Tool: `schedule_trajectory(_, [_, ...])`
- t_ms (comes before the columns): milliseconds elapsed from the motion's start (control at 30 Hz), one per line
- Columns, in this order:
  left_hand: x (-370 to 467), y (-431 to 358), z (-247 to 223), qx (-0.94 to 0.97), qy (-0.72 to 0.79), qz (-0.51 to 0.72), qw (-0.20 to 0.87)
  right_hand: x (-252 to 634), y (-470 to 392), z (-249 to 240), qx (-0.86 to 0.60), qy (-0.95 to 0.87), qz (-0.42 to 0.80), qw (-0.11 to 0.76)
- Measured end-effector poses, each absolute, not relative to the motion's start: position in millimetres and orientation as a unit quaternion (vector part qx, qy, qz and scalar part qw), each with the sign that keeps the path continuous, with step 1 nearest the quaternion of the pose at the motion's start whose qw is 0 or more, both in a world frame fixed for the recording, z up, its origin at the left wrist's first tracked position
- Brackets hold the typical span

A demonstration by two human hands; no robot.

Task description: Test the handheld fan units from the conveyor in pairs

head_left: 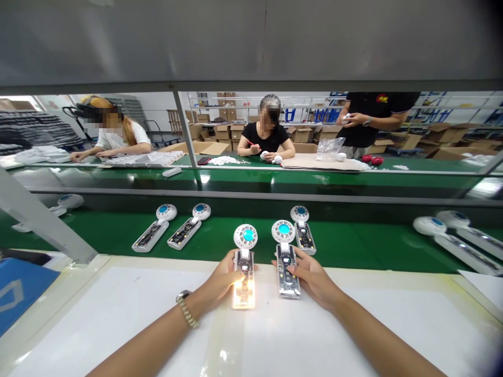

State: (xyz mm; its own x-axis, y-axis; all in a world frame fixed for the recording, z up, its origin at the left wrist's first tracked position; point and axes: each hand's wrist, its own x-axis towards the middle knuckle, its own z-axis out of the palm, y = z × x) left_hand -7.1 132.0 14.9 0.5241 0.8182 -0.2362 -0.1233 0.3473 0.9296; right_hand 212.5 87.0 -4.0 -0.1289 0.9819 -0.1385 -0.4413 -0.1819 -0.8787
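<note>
My left hand (228,273) is closed around a handheld fan (244,298) whose clear handle glows orange-yellow at the lower end. Its round white head with a blue centre points away from me. In my right hand (312,275) is a second handheld fan (288,283), unlit at the lower end, with a small light on its circuit board and my thumb on the front of the handle. Both are held upright side by side above the white worktop (271,335). Just behind the right one, another fan (305,238) lies on the green conveyor belt (353,243).
Two more fans (151,235) (184,233) lie left on the belt, others (467,246) at the far right. A slanted metal post (43,220) and a blue folder (23,290) are on my left. Several people work across the line; a shelf (251,42) hangs overhead.
</note>
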Motion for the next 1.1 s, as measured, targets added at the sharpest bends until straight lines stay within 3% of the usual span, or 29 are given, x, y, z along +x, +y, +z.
schedule_trajectory(1100, [-10.6,140.0,0.3,0.471,0.309,0.342,0.752,213.7,87.6,-6.0,-0.348,-0.385,0.666,0.536])
